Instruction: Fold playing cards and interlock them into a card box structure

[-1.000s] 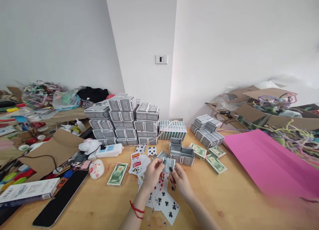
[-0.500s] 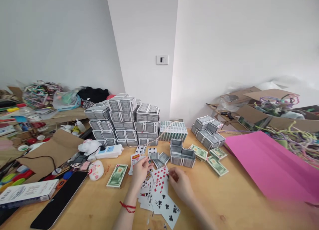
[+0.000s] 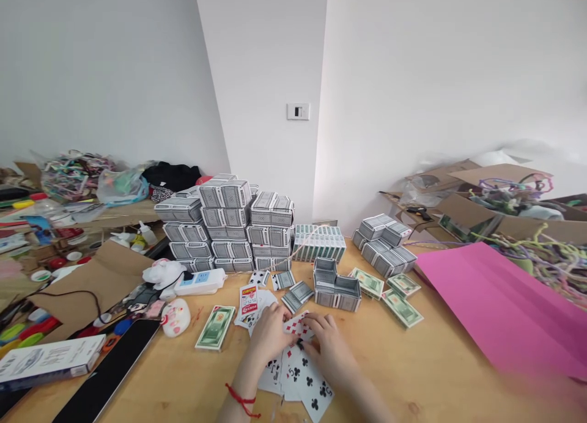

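My left hand [image 3: 271,332] and my right hand [image 3: 331,345] hold a red diamonds playing card [image 3: 298,326] between them, one at each side, its far part looking raised or bent. Under and nearer than it, loose face-up cards lie overlapped, with a five of clubs [image 3: 316,389] in front. A red and white card [image 3: 249,302] lies left of my left hand. Just beyond my hands are a folded grey-backed card [image 3: 297,296] and another folded card [image 3: 284,280]. An open block of folded cards [image 3: 337,291] stands behind my right hand.
Stacked card blocks [image 3: 224,227] rise at the back left, with more blocks [image 3: 384,242] at the back right. Green card packs [image 3: 402,308] lie to the right, another pack [image 3: 215,328] to the left. A power strip [image 3: 202,282], phone [image 3: 110,374] and pink sheet [image 3: 499,307] flank them.
My left hand has come down from the folded cards to the diamonds card and grips its left side. My right hand has shifted slightly, and the card is now bent or lifted.
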Action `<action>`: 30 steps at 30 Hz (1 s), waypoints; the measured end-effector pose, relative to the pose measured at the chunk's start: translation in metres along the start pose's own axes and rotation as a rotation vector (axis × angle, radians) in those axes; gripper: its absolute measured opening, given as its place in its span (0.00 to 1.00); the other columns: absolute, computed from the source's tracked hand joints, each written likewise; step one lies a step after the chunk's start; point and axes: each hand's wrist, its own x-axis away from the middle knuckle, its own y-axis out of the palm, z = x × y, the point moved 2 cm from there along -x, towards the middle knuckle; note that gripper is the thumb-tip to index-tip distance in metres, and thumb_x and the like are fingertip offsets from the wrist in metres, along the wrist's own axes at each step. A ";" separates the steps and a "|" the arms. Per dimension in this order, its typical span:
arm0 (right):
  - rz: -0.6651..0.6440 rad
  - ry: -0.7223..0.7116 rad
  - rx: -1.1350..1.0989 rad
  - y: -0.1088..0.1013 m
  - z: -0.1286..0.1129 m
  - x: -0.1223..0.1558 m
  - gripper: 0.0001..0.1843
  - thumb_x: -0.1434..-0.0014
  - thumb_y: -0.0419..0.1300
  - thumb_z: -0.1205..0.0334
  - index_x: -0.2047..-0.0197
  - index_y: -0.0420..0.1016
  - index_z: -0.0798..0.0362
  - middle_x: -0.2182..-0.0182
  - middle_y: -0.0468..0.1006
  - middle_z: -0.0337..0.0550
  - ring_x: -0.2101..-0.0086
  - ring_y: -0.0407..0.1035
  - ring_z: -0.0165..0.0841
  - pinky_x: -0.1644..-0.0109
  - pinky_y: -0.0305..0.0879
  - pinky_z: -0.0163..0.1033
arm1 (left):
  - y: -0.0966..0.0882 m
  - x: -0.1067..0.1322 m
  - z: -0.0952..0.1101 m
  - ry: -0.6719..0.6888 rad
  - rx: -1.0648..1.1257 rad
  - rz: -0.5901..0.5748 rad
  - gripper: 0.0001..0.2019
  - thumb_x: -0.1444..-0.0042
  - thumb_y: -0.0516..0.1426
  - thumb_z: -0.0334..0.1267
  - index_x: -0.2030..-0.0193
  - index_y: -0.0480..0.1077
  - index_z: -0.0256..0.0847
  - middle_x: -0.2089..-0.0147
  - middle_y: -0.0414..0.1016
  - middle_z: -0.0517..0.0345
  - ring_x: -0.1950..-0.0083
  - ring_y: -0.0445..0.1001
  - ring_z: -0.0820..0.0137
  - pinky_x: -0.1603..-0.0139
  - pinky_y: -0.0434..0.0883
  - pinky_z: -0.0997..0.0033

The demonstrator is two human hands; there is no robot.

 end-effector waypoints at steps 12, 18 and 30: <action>0.327 0.283 -0.547 0.008 0.038 -0.010 0.18 0.53 0.59 0.57 0.58 0.69 0.54 0.74 0.73 0.40 0.77 0.63 0.32 0.72 0.61 0.37 | 0.000 -0.001 0.019 0.001 0.361 0.018 0.05 0.54 0.54 0.37 0.70 0.68 0.40 0.71 0.73 0.58 0.68 0.70 0.67 0.68 0.63 0.72; 0.396 0.280 -0.764 0.001 0.036 -0.011 0.16 0.52 0.58 0.47 0.73 0.63 0.52 0.83 0.65 0.34 0.83 0.59 0.28 0.80 0.56 0.33 | 0.005 -0.004 0.015 -0.030 0.813 -0.035 0.19 0.57 0.55 0.31 0.55 0.65 0.39 0.67 0.75 0.58 0.66 0.73 0.69 0.65 0.67 0.71; 0.537 0.310 -0.878 -0.004 0.039 -0.011 0.20 0.50 0.54 0.44 0.63 0.61 0.52 0.84 0.69 0.34 0.83 0.65 0.31 0.79 0.63 0.36 | 0.009 -0.009 0.005 -0.279 1.095 0.006 0.10 0.59 0.60 0.40 0.72 0.65 0.38 0.74 0.70 0.62 0.72 0.71 0.72 0.71 0.72 0.71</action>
